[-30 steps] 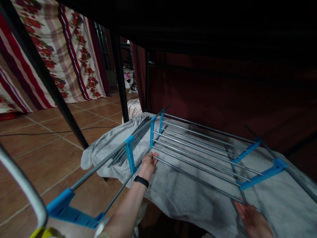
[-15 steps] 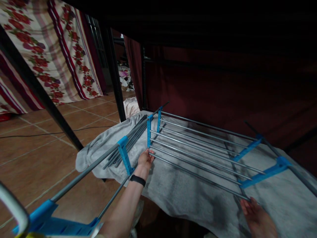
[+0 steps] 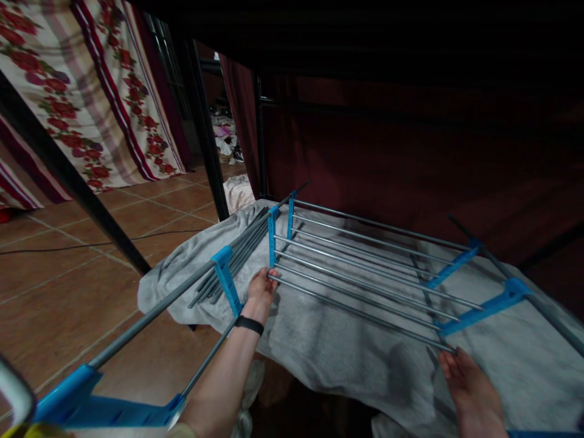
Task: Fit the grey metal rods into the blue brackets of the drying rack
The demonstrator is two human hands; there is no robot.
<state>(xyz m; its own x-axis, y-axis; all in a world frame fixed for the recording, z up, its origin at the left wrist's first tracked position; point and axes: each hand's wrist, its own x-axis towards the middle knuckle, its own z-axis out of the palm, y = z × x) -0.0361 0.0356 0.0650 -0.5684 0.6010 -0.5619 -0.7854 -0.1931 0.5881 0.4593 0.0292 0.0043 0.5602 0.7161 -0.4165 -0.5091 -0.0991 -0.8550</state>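
A grey metal tube (image 3: pixel 356 309) spans the front of a rack built from metal tubes and blue plastic brackets. My left hand (image 3: pixel 263 287) pinches its left end beside a blue bracket (image 3: pixel 272 234). At the opposite end, my right hand (image 3: pixel 469 384) has its fingers closed around the tube's tip, close to the right-hand bracket (image 3: pixel 483 313). Several parallel tubes cross behind it between the brackets. Another blue bracket (image 3: pixel 227 280) sits left of my left wrist, on a long side tube. My fingertips partly hide both tube ends.
The rack rests on a grey blanket (image 3: pixel 319 359) on a bed. Several loose tubes (image 3: pixel 241 255) lie at its left. A black bed post (image 3: pixel 207 134) and slanted bar (image 3: pixel 77 176) stand left, with a dark bunk overhead. A cable (image 3: pixel 91 244) crosses the tiled floor.
Both hands keep hold of the tube ends, with the right end slightly higher in the picture. The whole view has shifted a little; the rack looks otherwise the same.
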